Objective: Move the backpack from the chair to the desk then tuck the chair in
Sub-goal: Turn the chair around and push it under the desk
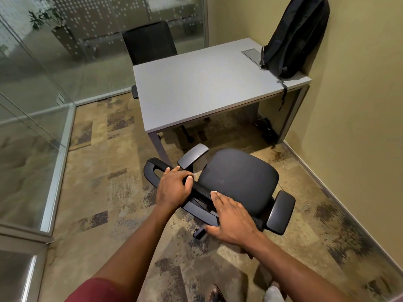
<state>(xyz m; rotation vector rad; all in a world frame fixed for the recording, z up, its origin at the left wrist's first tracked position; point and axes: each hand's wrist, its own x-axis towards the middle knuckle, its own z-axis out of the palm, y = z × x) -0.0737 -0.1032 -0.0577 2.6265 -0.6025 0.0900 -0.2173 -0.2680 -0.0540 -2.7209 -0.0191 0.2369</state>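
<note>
A black backpack (296,38) stands upright at the far right corner of the grey desk (196,90), leaning on the wall, one strap hanging over the desk edge. A black office chair (237,182) stands on the carpet in front of the desk, its seat bare. My left hand (174,186) is curled over the top edge of the chair's backrest. My right hand (231,223) lies flat on the backrest top, a little to the right, fingers spread and not wrapped around it.
A second black chair (150,42) sits at the far side of the desk. Glass partitions (32,101) run along the left; a beige wall (353,127) closes the right. A grey cable hatch (251,54) lies in the desktop. Patterned carpet lies around the chair.
</note>
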